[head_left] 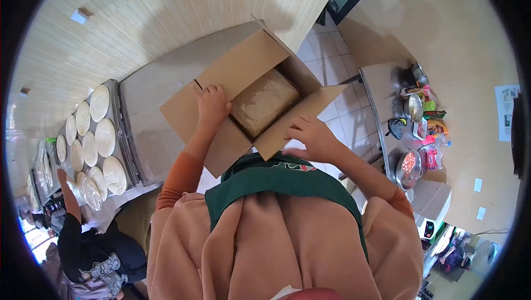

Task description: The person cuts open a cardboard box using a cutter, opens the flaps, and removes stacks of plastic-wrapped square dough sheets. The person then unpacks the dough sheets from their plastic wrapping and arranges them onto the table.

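An open cardboard box (243, 65) stands in front of me with its flaps spread outward. Inside it shows a pale, brownish block-like surface with whitish patches (264, 103); I cannot make out what it is. My left hand (213, 103) is at the left corner of the box, its fingers bent over the cardboard where two flaps meet. Beside the near right flap (301, 120) is my right hand (315, 139), its fingers apart and curved, holding nothing. Whether its fingertips touch that flap is hard to tell.
The box rests at the end of a grey table (160, 106). To the left, several round flat dough discs (105, 136) lie on a tray, near another person in dark clothes (105, 250). At right, a side table (381, 87) carries bowls, packets and a metal bowl of red pieces (409, 168).
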`<move>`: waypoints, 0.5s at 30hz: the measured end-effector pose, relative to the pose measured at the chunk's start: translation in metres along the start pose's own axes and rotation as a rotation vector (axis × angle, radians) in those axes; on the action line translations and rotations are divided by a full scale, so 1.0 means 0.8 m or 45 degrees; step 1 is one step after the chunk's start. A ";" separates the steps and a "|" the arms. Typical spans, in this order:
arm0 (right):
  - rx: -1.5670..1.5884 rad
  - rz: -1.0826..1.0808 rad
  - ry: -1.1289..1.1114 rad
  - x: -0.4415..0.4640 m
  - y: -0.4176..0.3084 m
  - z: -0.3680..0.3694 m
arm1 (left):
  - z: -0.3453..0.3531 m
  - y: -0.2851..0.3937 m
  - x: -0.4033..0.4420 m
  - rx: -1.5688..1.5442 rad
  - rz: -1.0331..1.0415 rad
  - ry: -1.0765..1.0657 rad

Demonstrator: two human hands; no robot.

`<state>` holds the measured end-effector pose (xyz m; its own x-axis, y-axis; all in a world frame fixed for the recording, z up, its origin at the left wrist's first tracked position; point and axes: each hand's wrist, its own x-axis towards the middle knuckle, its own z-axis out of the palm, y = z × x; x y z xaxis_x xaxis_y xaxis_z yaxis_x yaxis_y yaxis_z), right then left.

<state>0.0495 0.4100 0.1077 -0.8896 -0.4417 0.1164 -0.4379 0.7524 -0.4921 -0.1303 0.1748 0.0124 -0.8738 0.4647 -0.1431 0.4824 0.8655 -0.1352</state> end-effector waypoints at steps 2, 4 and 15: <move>0.091 0.038 0.080 -0.014 -0.006 -0.004 | -0.009 -0.017 0.002 -0.120 0.037 0.102; 0.009 0.013 0.092 -0.012 -0.010 -0.005 | -0.011 -0.052 0.013 -0.334 -0.007 0.249; -0.576 -0.268 0.035 0.037 0.053 -0.062 | -0.047 -0.217 0.025 -0.987 -0.256 0.618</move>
<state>-0.0016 0.4532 0.1331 -0.7764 -0.5980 0.1989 -0.6151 0.7878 -0.0327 -0.2340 0.0405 0.0697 -0.9505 0.1688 0.2609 0.2971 0.7399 0.6035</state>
